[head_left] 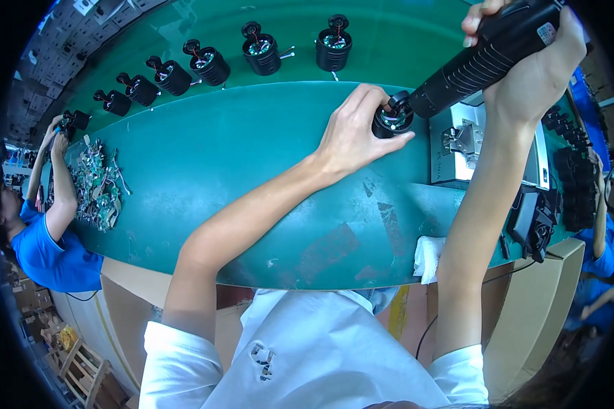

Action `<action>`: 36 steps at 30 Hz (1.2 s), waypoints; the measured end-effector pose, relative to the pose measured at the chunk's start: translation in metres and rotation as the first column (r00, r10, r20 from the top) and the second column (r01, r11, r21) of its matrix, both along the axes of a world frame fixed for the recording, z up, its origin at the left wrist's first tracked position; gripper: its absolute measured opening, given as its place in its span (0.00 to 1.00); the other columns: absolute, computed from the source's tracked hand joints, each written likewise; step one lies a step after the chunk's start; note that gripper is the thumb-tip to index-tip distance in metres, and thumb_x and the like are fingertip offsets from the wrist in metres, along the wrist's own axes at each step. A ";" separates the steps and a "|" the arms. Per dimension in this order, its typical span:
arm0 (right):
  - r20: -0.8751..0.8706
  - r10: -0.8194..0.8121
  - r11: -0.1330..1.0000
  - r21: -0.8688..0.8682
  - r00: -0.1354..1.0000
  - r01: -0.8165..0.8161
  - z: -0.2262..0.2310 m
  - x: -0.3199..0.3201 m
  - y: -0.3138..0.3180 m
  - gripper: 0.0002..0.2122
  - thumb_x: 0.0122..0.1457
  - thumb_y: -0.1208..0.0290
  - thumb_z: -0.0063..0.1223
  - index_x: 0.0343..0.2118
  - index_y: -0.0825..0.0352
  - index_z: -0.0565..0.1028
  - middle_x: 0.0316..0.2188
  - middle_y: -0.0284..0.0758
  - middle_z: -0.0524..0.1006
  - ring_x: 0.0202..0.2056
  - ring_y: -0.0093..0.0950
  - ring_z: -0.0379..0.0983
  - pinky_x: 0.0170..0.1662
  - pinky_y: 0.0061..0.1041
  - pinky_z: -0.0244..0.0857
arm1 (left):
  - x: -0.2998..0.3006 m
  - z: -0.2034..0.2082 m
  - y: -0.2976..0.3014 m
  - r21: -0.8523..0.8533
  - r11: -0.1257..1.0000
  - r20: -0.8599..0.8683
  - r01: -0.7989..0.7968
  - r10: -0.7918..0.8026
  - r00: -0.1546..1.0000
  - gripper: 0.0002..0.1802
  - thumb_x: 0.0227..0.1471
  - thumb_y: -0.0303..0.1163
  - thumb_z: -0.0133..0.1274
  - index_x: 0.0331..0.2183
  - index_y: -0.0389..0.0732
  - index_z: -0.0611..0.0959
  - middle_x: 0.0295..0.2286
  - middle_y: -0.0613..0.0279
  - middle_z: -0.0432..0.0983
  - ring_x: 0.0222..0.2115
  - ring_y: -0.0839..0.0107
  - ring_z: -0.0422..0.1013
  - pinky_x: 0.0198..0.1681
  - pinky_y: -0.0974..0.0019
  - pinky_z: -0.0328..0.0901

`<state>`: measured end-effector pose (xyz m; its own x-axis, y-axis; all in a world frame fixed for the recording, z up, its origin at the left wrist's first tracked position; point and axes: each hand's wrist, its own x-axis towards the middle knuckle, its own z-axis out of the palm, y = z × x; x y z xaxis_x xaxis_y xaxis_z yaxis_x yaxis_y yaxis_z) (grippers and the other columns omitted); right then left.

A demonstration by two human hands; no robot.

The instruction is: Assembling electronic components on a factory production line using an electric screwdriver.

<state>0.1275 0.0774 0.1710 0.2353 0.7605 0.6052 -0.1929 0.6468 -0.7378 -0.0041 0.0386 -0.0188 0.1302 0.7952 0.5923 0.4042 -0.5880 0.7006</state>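
My left hand (353,129) is wrapped around a small black ribbed cylindrical housing (391,129) with a circuit board and wires inside its open top. A round black cap (399,102) stands up at its far rim. My right hand (535,78) grips a thick black electric screwdriver (467,71), held tilted. Its front end comes down to the right side of the housing, by the cap. The tip itself is hidden, so I cannot tell what it touches.
Several similar black housings (262,54) stand along the raised green far strip. A silver machine (450,150) is at right, near black adapters (533,221) and white tissue (428,259). Loose circuit boards (99,184) lie at left, beside a co-worker in blue (54,238). More people are at right.
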 end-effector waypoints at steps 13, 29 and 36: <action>0.103 0.226 0.974 -0.051 0.969 -0.222 0.030 0.054 -0.024 0.33 0.65 0.35 0.27 0.45 0.63 0.74 0.30 0.37 0.78 0.23 0.31 0.79 0.25 0.25 0.70 | 0.003 0.009 -0.001 0.056 0.998 -0.058 0.023 -0.020 0.998 0.24 0.40 0.33 0.74 0.37 0.40 0.78 0.42 0.59 0.73 0.38 0.63 0.74 0.40 0.62 0.72; 0.134 0.225 0.969 0.076 0.965 -0.236 0.030 0.012 -0.018 0.35 0.64 0.32 0.27 0.45 0.62 0.74 0.29 0.37 0.77 0.23 0.31 0.78 0.25 0.26 0.70 | -0.001 0.029 -0.003 0.292 0.939 0.115 -0.181 0.153 0.981 0.26 0.37 0.31 0.77 0.35 0.38 0.77 0.46 0.54 0.72 0.41 0.59 0.73 0.41 0.61 0.72; 0.085 0.301 0.945 0.108 0.950 -0.309 0.035 0.003 -0.027 0.36 0.64 0.32 0.24 0.42 0.63 0.75 0.27 0.38 0.78 0.23 0.31 0.78 0.26 0.26 0.71 | -0.011 0.031 -0.008 0.213 0.958 0.096 -0.191 0.174 0.980 0.26 0.38 0.32 0.76 0.35 0.38 0.76 0.44 0.56 0.72 0.41 0.60 0.73 0.40 0.62 0.72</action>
